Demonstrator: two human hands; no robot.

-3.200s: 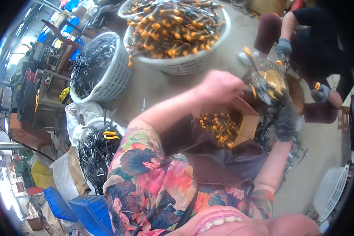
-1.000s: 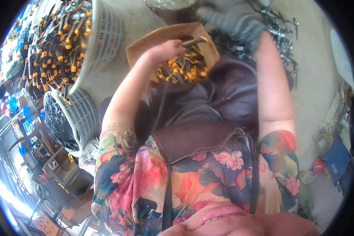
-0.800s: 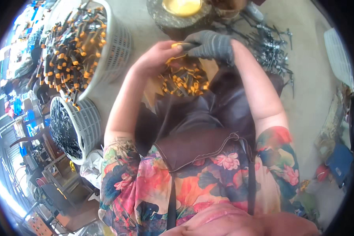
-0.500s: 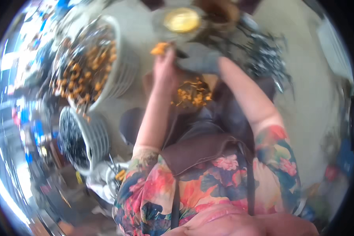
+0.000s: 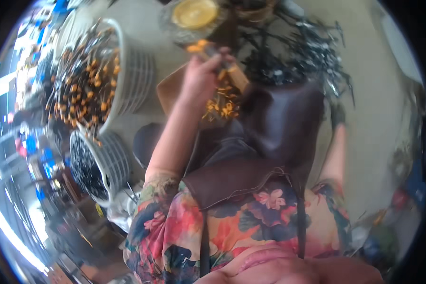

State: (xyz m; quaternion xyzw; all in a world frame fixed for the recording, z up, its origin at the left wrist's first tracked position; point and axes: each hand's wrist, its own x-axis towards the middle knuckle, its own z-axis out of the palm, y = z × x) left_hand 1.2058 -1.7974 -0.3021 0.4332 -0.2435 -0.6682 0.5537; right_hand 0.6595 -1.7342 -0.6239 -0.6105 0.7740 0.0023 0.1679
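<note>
My bare left hand [image 5: 201,73] is closed above a box, its fingers wrapped around small orange pieces [image 5: 198,46]. Something dark grey shows beside them in the same grip, too blurred to name. More orange pieces [image 5: 222,104] lie in the cardboard box [image 5: 168,90] between my knees. Down at my right side, past my apron-covered knee, is my right hand [image 5: 337,116] in a dark grey glove. Its fingers are smeared and partly hidden, so I cannot make out anything in it. A heap of dark and shiny metal parts [image 5: 307,57] lies on the floor near it.
To the left stands a large pale basket [image 5: 132,80] full of dark rods with orange ends. A smaller basket [image 5: 116,161] nearer me holds thin dark pieces. A round yellow dish [image 5: 195,13] sits ahead. The brown apron [image 5: 241,182] covers my lap.
My gloved right hand has left the place beside my left hand and dropped back to my right side. The left hand still grips orange pieces and has shifted slightly.
</note>
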